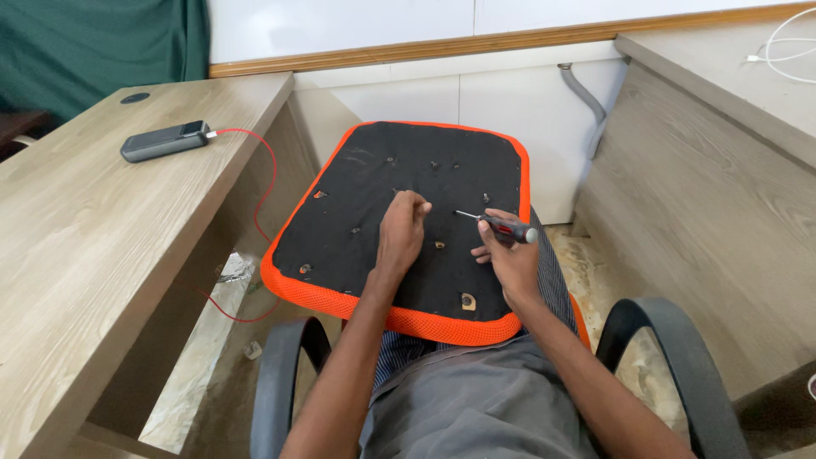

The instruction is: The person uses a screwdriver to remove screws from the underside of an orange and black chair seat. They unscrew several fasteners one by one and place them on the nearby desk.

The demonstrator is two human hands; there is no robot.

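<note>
Seat pad (399, 161), turned underside up, lies across my lap with its far edge tipped toward the white wall panel. Its black backing faces me and the orange mesh rim runs all round it.

My right hand (508, 255) is wrapped round a screwdriver (501, 226) with a red and black handle, the thin shaft pointing left over the backing and its tip hanging just above the fabric, near a small hole (486, 198). My left hand (401, 231) is curled into a loose fist, knuckles resting on the middle of the backing; whether it pinches a screw I cannot tell, since the fingertips are tucked under.

As I judge it, the work is partway. Several mounting holes across the backing look bare, up near the top and along the left side. A few spots nearer me show something metal, one by my left wrist (439, 245) and one close to the front rim (467, 301); whether those are screws or bare inserts is too small to tell. No base plate or bracket sits on the pad.

I sit in a chair whose grey armrests (680, 357) curve up either side of my legs. On the counter (93, 229) to my left a dark power bank (164, 140) lies with a red cable (268, 183) trailing over the edge.
</note>
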